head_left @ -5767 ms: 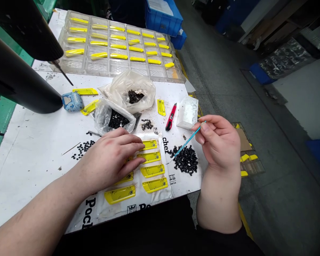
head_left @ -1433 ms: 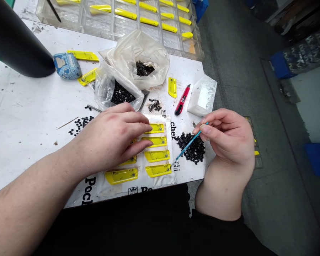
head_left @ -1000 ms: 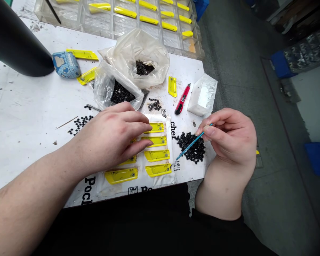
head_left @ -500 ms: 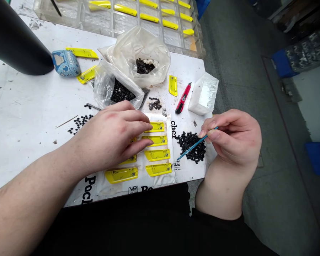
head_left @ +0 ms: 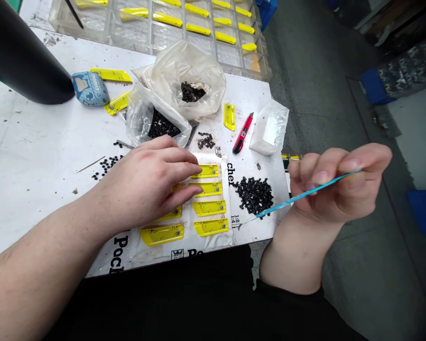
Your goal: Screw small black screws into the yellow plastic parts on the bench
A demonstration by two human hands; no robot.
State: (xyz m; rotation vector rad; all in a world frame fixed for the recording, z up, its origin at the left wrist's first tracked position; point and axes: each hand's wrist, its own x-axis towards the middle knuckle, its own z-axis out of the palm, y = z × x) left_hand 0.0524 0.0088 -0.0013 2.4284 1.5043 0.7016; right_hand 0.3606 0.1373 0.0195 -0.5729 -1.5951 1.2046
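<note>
Over the rows of yellow plastic parts [head_left: 210, 227] lies my left hand [head_left: 163, 177], fingers apart, covering some of them; nothing shows in its grasp. My right hand [head_left: 341, 182] is raised beyond the table's right edge and pinches a thin blue stick [head_left: 298, 196]. The stick slants down to the left, and its fine tip is near the printed sheet, just below a pile of small black pieces [head_left: 254, 195]. Small black round pieces [head_left: 106, 166] are scattered left of my left hand.
Two plastic bags [head_left: 206, 71] of dark pieces stand behind my left hand. A red cutter [head_left: 243, 133] and a white block [head_left: 270, 127] lie at right. A divided tray [head_left: 227, 61] with yellow parts is at the back. A black cylinder [head_left: 28, 57] rises at left.
My right hand has moved right and turned, carrying the blue stick away from the yellow parts. My left hand rests as before. The view has shifted slightly.
</note>
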